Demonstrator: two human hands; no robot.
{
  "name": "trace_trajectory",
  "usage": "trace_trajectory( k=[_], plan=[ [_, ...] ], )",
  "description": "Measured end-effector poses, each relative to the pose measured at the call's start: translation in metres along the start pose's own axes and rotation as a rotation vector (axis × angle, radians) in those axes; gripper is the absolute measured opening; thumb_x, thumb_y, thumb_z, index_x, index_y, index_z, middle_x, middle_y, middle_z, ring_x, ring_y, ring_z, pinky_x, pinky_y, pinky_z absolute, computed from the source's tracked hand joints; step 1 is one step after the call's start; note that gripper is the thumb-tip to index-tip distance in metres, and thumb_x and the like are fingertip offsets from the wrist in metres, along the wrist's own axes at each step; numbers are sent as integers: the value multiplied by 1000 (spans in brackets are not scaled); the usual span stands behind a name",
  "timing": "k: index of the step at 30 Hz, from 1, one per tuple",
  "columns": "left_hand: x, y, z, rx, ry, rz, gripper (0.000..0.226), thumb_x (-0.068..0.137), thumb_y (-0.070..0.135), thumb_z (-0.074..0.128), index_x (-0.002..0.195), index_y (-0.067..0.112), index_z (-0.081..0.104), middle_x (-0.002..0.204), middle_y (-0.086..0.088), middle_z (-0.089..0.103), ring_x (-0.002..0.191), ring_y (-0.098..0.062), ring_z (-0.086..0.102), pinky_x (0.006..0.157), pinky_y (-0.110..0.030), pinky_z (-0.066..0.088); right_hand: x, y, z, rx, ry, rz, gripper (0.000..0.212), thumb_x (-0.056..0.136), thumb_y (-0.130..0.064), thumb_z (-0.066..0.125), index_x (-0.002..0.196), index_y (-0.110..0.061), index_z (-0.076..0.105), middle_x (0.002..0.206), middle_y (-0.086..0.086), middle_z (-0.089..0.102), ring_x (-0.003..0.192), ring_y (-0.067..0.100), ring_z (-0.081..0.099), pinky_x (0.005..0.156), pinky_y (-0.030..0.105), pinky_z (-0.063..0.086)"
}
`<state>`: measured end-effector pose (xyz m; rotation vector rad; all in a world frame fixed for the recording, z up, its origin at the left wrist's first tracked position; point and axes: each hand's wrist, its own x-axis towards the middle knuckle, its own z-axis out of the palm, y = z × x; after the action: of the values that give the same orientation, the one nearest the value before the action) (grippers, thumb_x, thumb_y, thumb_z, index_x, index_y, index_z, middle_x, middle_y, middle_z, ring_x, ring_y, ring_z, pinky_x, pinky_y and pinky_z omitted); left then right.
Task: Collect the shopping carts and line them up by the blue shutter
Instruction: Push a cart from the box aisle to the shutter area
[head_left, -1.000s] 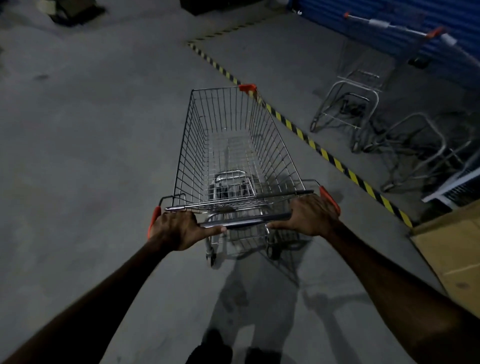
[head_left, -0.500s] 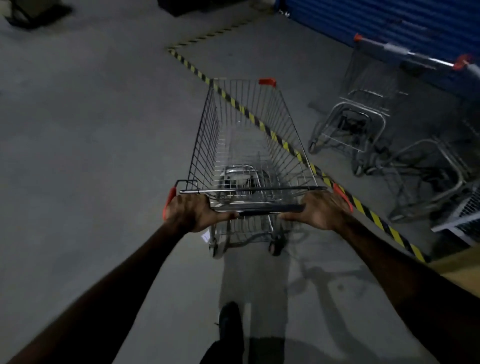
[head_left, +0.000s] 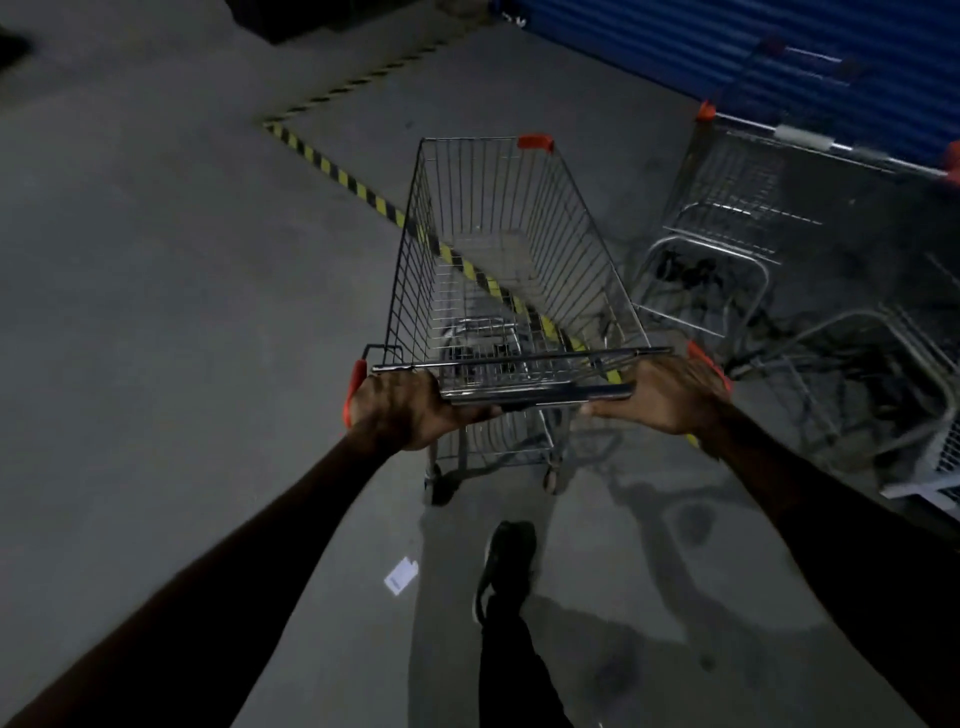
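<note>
An empty wire shopping cart with orange corner caps stands in front of me on the concrete floor, straddling a yellow-and-black floor stripe. My left hand grips the left end of its handle bar, and my right hand grips the right end. The blue shutter runs along the top right. In front of the shutter stands a second cart with an orange-tipped handle, to the right of mine. More cart frames lie tangled at the far right.
A small white scrap of paper lies on the floor near my shoe. A white grid object rests at the right edge. A dark object sits at the top by the stripe's corner.
The cart has rolled forward and to the right, so that it now straddles the floor stripe and sits closer to the parked cart and shutter. Both hands kept their grip. My foot stepped forward.
</note>
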<state>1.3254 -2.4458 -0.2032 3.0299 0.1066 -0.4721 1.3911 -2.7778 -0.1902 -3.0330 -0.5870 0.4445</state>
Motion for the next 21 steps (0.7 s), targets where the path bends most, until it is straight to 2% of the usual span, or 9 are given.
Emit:
trace_trajectory(
  k=[3, 5, 7, 9, 12, 14, 16, 18, 21],
  plan=[
    [65, 3, -26, 15, 8, 12, 115, 55, 120, 6, 80, 24, 64, 107, -5, 78, 120, -27, 69, 131, -65, 12, 69, 26, -11, 4, 64, 39, 99, 61, -116, 27, 111, -48, 79, 100, -2, 81, 89, 16, 73, 79, 30, 51],
    [110, 3, -46, 34, -16, 19, 122, 59, 118, 8, 102, 27, 77, 116, -4, 78, 125, -27, 68, 131, -65, 9, 110, 40, -24, 11, 67, 56, 103, 60, -117, 27, 116, -46, 78, 106, -4, 81, 97, 17, 75, 88, 32, 54],
    [149, -2, -58, 48, -27, 20, 120, 62, 118, 12, 108, 29, 79, 120, -2, 77, 128, -26, 66, 132, -64, 8, 145, 47, -38, -4, 30, 75, 110, 53, -119, 17, 89, -35, 78, 79, -9, 74, 77, 13, 69, 98, 39, 55],
    [197, -8, -70, 55, 7, 28, 117, 60, 118, 12, 94, 29, 79, 112, -1, 78, 124, -23, 68, 132, -63, 10, 187, 55, -51, -45, 20, 106, 113, 47, -120, 8, 70, -29, 70, 62, -13, 59, 63, 8, 56, 104, 45, 51],
    [258, -18, -80, 55, -24, 15, 115, 54, 121, 9, 73, 25, 70, 95, 1, 75, 112, -21, 70, 130, -63, 14, 237, 65, -57, -37, -27, 116, 100, 56, -119, 15, 76, -38, 71, 75, -15, 70, 81, 9, 66, 120, 55, 32],
    [298, -21, -91, 56, -32, 13, 115, 51, 122, 10, 73, 25, 67, 93, 1, 75, 111, -20, 70, 130, -61, 16, 273, 76, -59, 6, 27, 116, 89, 61, -117, 24, 63, -36, 61, 67, -14, 69, 74, 7, 67, 115, 55, 40],
    [341, -24, -104, 71, -31, 21, 115, 49, 122, 10, 74, 25, 67, 95, 0, 76, 112, -21, 70, 130, -61, 17, 308, 87, -63, -26, 88, 132, 96, 62, -117, 23, 61, -30, 64, 55, -13, 62, 61, 5, 64, 106, 49, 46],
    [381, -29, -119, 95, -39, 49, 113, 51, 122, 9, 73, 25, 64, 98, 0, 76, 112, -22, 69, 129, -60, 19, 341, 96, -65, -83, 112, 150, 102, 62, -117, 19, 61, -27, 67, 51, -13, 58, 55, 4, 61, 103, 45, 44],
    [450, -35, -146, 156, -47, 118, 111, 53, 121, 8, 69, 25, 62, 94, 2, 73, 109, -22, 69, 126, -60, 24, 398, 105, -73, -17, 148, 223, 105, 58, -118, 21, 62, -26, 71, 46, -10, 54, 51, 6, 59, 97, 44, 53]
  ],
)
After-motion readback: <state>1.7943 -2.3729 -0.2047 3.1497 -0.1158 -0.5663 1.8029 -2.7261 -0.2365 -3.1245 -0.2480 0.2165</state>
